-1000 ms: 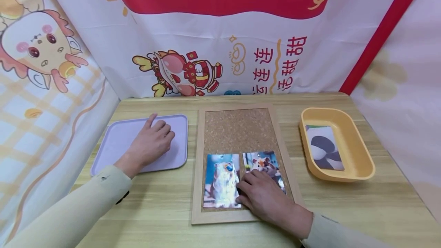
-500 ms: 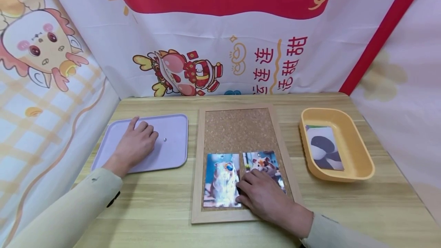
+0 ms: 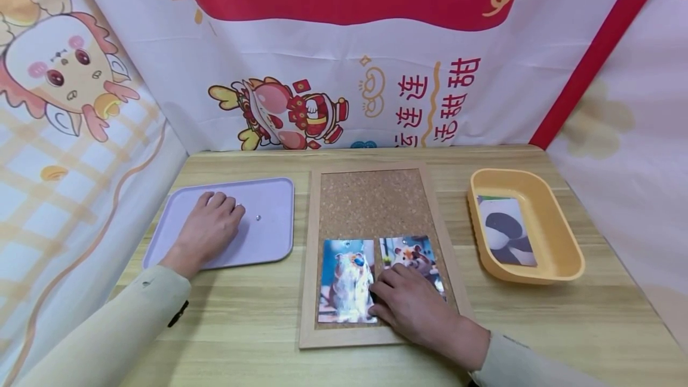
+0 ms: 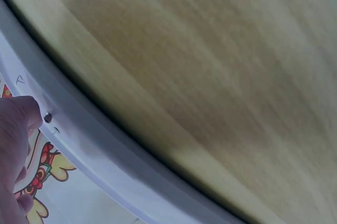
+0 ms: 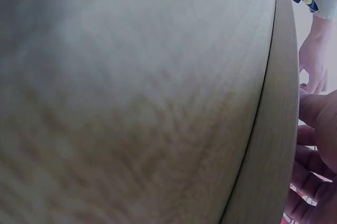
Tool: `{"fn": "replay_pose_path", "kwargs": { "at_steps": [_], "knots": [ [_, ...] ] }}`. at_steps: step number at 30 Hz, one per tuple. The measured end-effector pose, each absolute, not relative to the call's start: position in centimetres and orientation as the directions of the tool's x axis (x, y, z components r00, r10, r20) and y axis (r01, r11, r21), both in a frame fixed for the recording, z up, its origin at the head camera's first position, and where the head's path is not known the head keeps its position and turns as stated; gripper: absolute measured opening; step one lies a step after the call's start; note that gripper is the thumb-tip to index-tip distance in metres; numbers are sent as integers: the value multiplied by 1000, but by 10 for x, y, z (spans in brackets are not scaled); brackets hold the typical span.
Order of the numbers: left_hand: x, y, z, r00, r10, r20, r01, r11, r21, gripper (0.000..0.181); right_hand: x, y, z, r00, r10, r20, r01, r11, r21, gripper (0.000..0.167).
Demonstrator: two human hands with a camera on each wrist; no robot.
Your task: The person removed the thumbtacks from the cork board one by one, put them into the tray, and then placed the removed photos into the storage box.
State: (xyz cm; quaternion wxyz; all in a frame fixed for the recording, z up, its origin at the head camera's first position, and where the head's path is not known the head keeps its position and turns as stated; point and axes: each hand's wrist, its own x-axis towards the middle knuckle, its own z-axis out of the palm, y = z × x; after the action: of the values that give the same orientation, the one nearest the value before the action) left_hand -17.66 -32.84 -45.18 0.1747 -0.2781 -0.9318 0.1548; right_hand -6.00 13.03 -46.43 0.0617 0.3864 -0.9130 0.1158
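Observation:
In the head view, my left hand (image 3: 212, 229) is over the lilac tray (image 3: 274, 243), with its fingers bent down toward the tray. A small shiny tack (image 3: 258, 218) lies to the right of the hand. Another small bright piece (image 3: 239, 204) shows beside the fingers. In the left wrist view, a dark tack (image 4: 48, 117) sits just off a fingertip; the other fingertips are partly hidden. My right hand (image 3: 414, 306) rests on the lower part of an animal picture card (image 3: 419, 249) on the corkboard (image 3: 376, 202). A second picture card (image 3: 346, 279) lies left of it.
A yellow basket (image 3: 559, 243) at the right holds a panda picture card (image 3: 505, 229) and a greenish-edged card under it. The wooden table (image 3: 242, 327) carries everything. A printed cloth (image 3: 333, 46) hangs behind.
My left hand first moved left across the tray, uncovering the tack, then its raised index finger bent down. The right hand has stayed on the card.

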Motion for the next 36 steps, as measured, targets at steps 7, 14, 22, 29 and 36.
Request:
{"fn": "replay_pose_path", "kwargs": {
  "at_steps": [7, 14, 22, 29, 36],
  "knots": [
    [-170, -311, -445, -799, 506, 323, 430, 858, -281, 13, -61, 133, -464, -675, -705, 218, -738, 650, -180, 30],
    [-145, -263, -423, -798, 482, 362, 471, 873, -123, 17, -72, 135, -454, -719, -628, 298, -695, 651, -306, 16],
    [-105, -219, -424, -818, 523, 238, 547, 836, 45, 32, -101, 130, -431, -953, -293, 75, -252, 633, -732, 36],
    [-70, -196, -439, -820, 557, 129, 571, 782, 251, 57, -111, 122, -422, -944, -205, -257, 205, 244, -948, 52],
    [-58, -189, -450, -793, 597, 118, 600, 734, 318, 65, -101, 113, -421, -902, -220, -371, 369, 52, -928, 53]
  ]
}}
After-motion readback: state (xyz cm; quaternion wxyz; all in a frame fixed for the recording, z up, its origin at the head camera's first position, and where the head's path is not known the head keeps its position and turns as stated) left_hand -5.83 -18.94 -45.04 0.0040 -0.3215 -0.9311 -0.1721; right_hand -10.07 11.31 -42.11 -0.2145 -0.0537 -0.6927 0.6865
